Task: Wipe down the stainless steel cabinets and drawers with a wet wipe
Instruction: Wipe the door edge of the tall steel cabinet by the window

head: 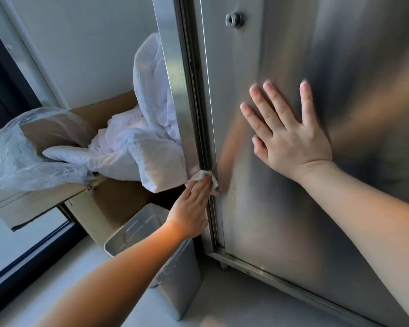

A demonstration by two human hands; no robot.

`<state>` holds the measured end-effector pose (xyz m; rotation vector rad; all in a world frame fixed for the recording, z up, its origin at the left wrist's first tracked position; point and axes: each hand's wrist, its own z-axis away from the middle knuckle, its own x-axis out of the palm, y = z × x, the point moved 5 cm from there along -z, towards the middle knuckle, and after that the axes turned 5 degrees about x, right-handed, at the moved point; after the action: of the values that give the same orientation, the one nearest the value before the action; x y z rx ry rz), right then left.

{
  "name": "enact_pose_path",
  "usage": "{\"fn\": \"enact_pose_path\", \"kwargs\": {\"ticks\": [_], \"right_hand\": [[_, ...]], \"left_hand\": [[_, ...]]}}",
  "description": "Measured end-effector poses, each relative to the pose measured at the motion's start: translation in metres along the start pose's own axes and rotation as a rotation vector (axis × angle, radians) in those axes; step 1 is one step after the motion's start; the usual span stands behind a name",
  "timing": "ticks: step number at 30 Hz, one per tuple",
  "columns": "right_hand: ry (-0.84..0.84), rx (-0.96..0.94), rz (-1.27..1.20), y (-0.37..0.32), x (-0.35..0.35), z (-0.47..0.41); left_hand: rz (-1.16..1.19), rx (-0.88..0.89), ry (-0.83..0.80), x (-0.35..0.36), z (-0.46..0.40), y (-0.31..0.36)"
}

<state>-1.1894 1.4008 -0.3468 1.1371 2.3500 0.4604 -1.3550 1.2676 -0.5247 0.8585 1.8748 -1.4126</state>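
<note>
A crumpled white wet wipe [204, 179] lies pressed against the brushed stainless steel cabinet door's [293, 208] left edge.

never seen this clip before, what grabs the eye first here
The right hand lies spread flat on the big steel cabinet door. Lower left, the left hand presses a white wipe against the door's edge channel. Crumpled white plastic bags spill from a cardboard box behind.

wet wipe [204, 179] mostly under left hand [191, 208] fingers, cabinet door [316, 185] cut off – right edge
</note>
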Motion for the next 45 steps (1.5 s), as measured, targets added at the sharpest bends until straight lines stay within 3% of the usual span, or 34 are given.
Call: {"fn": "enact_pose_path", "kwargs": {"ticks": [10, 15, 20, 30, 34, 38, 45], "right_hand": [[-0.122, -0.049, -0.185, 0.001, -0.005, 0.0], [-0.135, -0.002, -0.248, 0.003, -0.002, 0.001], [-0.122, -0.024, -0.242, 0.004, -0.007, -0.004], [-0.093, -0.064, -0.154, 0.001, -0.012, -0.002], [-0.099, -0.066, -0.179, 0.003, -0.012, -0.003], [-0.12, -0.069, -0.182, 0.003, -0.013, -0.002], [-0.141, -0.046, -0.234, 0.003, -0.014, -0.001]], "left_hand": [[0.173, -0.119, -0.355, 0.111, 0.041, 0.109], [0.135, -0.184, -0.377, 0.13, 0.043, 0.129], [0.106, -0.238, -0.14, 0.086, 0.018, 0.087], [0.082, -0.399, 0.524, -0.124, -0.062, -0.062], [0.093, -0.467, 0.603, -0.146, -0.076, -0.072], [0.101, -0.396, 0.48, -0.09, -0.056, -0.029], [0.054, -0.278, -0.08, 0.059, 0.005, 0.075]]}}
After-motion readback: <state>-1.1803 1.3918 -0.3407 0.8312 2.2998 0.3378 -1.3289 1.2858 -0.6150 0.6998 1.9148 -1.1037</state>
